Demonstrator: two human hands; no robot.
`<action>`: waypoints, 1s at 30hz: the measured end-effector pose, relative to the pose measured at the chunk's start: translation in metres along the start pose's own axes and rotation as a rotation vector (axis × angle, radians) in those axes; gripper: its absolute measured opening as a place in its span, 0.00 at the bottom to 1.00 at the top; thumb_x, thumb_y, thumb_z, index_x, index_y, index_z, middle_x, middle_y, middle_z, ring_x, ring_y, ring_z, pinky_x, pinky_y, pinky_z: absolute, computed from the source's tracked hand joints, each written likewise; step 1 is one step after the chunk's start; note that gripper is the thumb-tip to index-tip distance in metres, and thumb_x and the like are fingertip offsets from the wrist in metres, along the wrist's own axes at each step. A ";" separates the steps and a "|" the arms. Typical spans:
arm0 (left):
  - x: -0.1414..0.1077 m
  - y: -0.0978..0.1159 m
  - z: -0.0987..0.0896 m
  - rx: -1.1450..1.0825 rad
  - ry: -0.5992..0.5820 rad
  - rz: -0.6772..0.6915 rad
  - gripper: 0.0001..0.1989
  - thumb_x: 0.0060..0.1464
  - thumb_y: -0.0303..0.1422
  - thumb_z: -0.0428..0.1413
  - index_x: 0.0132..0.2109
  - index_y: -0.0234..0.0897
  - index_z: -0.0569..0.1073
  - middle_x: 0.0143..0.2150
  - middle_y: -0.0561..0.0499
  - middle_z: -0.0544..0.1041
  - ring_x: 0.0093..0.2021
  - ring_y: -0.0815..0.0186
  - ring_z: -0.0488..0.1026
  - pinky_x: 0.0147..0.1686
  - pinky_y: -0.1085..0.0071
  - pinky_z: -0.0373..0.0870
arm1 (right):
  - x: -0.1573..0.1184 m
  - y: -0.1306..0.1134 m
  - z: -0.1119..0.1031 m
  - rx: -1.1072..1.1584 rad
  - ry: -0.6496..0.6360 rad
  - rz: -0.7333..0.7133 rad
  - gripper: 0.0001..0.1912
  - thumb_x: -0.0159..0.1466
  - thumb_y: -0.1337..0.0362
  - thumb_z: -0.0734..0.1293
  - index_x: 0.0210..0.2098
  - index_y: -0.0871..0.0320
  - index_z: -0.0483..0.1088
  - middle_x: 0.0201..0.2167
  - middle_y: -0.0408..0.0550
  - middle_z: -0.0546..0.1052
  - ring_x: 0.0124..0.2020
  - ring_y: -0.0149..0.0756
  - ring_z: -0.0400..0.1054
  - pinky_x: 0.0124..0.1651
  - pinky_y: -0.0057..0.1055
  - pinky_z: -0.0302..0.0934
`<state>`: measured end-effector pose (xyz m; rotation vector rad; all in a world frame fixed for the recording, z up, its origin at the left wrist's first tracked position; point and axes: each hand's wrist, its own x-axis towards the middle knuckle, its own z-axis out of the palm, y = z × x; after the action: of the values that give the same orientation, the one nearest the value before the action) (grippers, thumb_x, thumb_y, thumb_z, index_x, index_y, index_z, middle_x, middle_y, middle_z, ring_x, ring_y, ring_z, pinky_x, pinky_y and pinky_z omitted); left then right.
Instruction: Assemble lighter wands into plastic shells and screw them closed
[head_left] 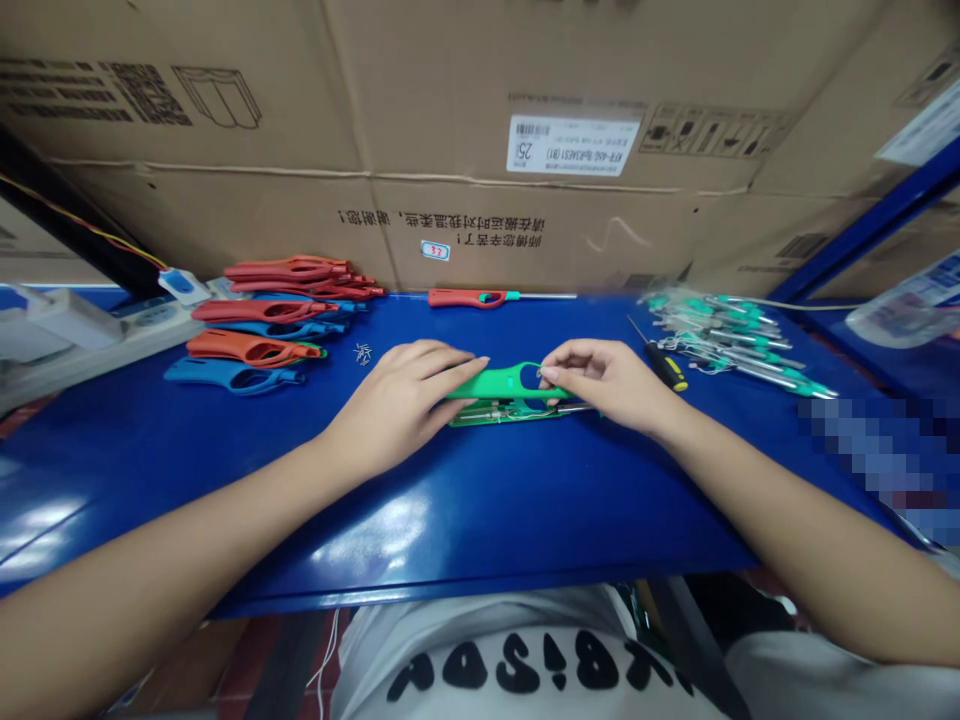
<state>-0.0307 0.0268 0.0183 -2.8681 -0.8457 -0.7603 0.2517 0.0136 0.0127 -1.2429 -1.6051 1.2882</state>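
A green plastic shell point(499, 383) is held over a second green half point(480, 415), which lies on the blue table with metal parts and a thin rod showing in it. The two halves are apart along the near side. My left hand point(409, 400) grips the left end of the upper shell between thumb and fingers. At the shell's right end, by its oval opening, my right hand point(600, 378) has thumb and forefinger pinched together at the rim. Whether a small part sits in that pinch is too small to tell.
Red, orange and blue shells point(247, 347) are stacked at the left, beside small screws point(363, 354) and a power strip point(157, 318). A red lighter point(469, 298) lies at the back. Right are a screwdriver point(665, 366) and green-and-metal rods point(750, 340). Cardboard point(450, 120) stands behind the blue table point(420, 520).
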 end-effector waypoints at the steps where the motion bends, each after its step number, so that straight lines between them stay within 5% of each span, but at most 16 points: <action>1: 0.000 0.001 0.000 -0.025 -0.004 0.013 0.20 0.66 0.33 0.55 0.62 0.38 0.70 0.57 0.43 0.77 0.55 0.54 0.74 0.53 0.55 0.71 | -0.001 0.000 0.000 -0.009 -0.009 -0.010 0.14 0.60 0.52 0.72 0.38 0.54 0.72 0.33 0.47 0.79 0.32 0.38 0.75 0.39 0.40 0.71; 9: 0.000 0.007 -0.001 -0.096 -0.155 -0.025 0.18 0.66 0.36 0.54 0.60 0.36 0.73 0.50 0.43 0.79 0.49 0.56 0.76 0.49 0.58 0.73 | -0.008 -0.006 -0.001 -0.623 -0.127 -0.399 0.21 0.63 0.53 0.71 0.52 0.56 0.73 0.41 0.50 0.75 0.40 0.39 0.70 0.44 0.38 0.66; 16: 0.001 0.008 0.001 -0.135 -0.239 -0.057 0.18 0.64 0.35 0.55 0.59 0.36 0.73 0.49 0.43 0.79 0.49 0.55 0.75 0.49 0.58 0.73 | -0.007 -0.004 0.000 -0.786 -0.156 -0.497 0.18 0.67 0.54 0.67 0.54 0.53 0.73 0.47 0.54 0.74 0.51 0.46 0.66 0.56 0.46 0.62; 30: 0.000 0.009 0.000 -0.121 -0.270 -0.077 0.15 0.66 0.36 0.52 0.55 0.35 0.75 0.48 0.43 0.77 0.49 0.56 0.74 0.49 0.60 0.73 | -0.005 0.004 0.004 -0.913 -0.162 -0.510 0.20 0.67 0.52 0.67 0.54 0.55 0.71 0.49 0.55 0.75 0.51 0.47 0.67 0.52 0.44 0.58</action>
<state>-0.0260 0.0192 0.0185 -3.1110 -0.9744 -0.4489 0.2508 0.0082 0.0078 -1.0855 -2.5522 0.3114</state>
